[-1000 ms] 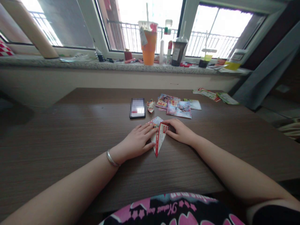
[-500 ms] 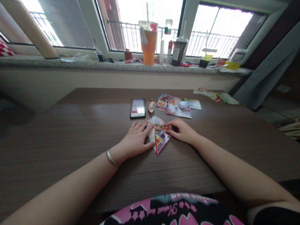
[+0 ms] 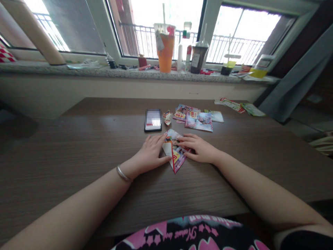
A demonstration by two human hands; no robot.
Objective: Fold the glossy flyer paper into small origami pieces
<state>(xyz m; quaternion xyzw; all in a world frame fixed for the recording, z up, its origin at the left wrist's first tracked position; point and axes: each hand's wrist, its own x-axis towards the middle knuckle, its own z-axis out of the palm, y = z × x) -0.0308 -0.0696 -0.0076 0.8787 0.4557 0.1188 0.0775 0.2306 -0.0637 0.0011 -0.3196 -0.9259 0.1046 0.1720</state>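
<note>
A colourful printed paper lies on the brown table with one corner turned over, showing a white triangle with a red edge. My left hand rests on its left side, fingers stretched and thumb at the white flap. On the right side, my right hand lies with its fingers spread flat over the sheet. Part of the paper is hidden under both hands. Just beyond it sits a small crumpled or folded paper piece, beside a phone whose screen is blurred.
Several printed leaflets lie behind my right hand, and more papers at the table's far right corner. Along the windowsill stand a tall orange drink cup, a dark drink cup and small bottles.
My right hand has gone from pinching near the paper's right edge to lying with fingers spread on it. The left hand has shifted slightly, its fingers drawing nearer the paper's upper left edge.
</note>
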